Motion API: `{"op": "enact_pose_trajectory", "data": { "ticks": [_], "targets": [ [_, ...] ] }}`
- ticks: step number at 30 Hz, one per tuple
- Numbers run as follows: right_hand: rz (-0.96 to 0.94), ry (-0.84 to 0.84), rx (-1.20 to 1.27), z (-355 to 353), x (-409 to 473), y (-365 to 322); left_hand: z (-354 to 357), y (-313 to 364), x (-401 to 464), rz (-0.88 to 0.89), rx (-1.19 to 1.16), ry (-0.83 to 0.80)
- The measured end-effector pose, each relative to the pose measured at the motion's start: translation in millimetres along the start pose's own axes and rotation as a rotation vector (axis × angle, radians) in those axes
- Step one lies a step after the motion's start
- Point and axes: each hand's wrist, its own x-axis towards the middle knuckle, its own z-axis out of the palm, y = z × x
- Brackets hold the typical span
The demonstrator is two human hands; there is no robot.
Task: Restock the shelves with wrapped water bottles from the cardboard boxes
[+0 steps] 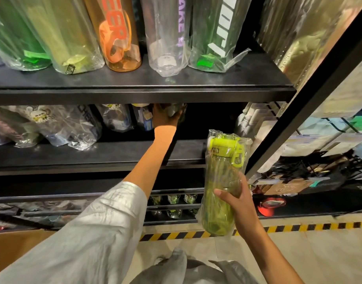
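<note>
From the head camera, the right hand [240, 199] holds a plastic-wrapped green bottle [223, 181] upright in the open space in front of the shelves, its grip curled round the lower body, lime lid on top. The bottle sits just left of a slanting black shelf post [311, 95]. The left hand [165, 117] reaches under the front edge of the upper shelf [135, 93], its grip closed round a wrapped bottle [176, 109] in shadow. To the right of that hand the middle shelf [114, 154] shows dark open room. Wrapped bottles line the upper shelf. A cardboard box [18, 242] lies at lower left.
</note>
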Motion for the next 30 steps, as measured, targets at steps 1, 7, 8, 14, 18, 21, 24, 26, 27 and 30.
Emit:
{"op": "enact_pose_trajectory", "data": {
  "ticks": [1, 7, 8, 14, 18, 21, 24, 26, 27, 30],
  "targets": [
    [-0.007, -0.011, 0.007, 3, 2, -1, -2, -5, -11, 0.038, 0.104, -0.098],
    [-0.024, -0.084, 0.113, 22, 33, -16, -37, -56, -59, -0.125, 0.165, -0.264],
    [-0.033, -0.096, 0.109, 26, 40, -19, -47, -64, -65, -0.058, 0.246, -0.301],
    [-0.123, -0.074, 0.056, 45, 92, -39, -88, -134, -73, 0.331, 0.638, -0.595],
    [-0.159, -0.005, 0.021, 54, 131, -47, -94, -146, -71, 0.502, 0.702, -0.581],
    [-0.127, 0.077, -0.040, 59, 156, -48, -96, -149, -71, 0.584, 0.762, -0.584],
    [-0.086, 0.164, -0.083, 66, 177, -52, -93, -154, -70, 0.608, 0.772, -0.556],
    [0.025, 0.191, -0.114, 69, 193, -53, -91, -156, -69, 0.613, 0.788, -0.546],
    [0.098, 0.163, -0.148, 66, 202, -53, -91, -157, -69, 0.615, 0.806, -0.544],
    [0.077, 0.068, -0.306, 65, 216, -53, -88, -161, -68, 0.652, 0.862, -0.506]
  ]
}}
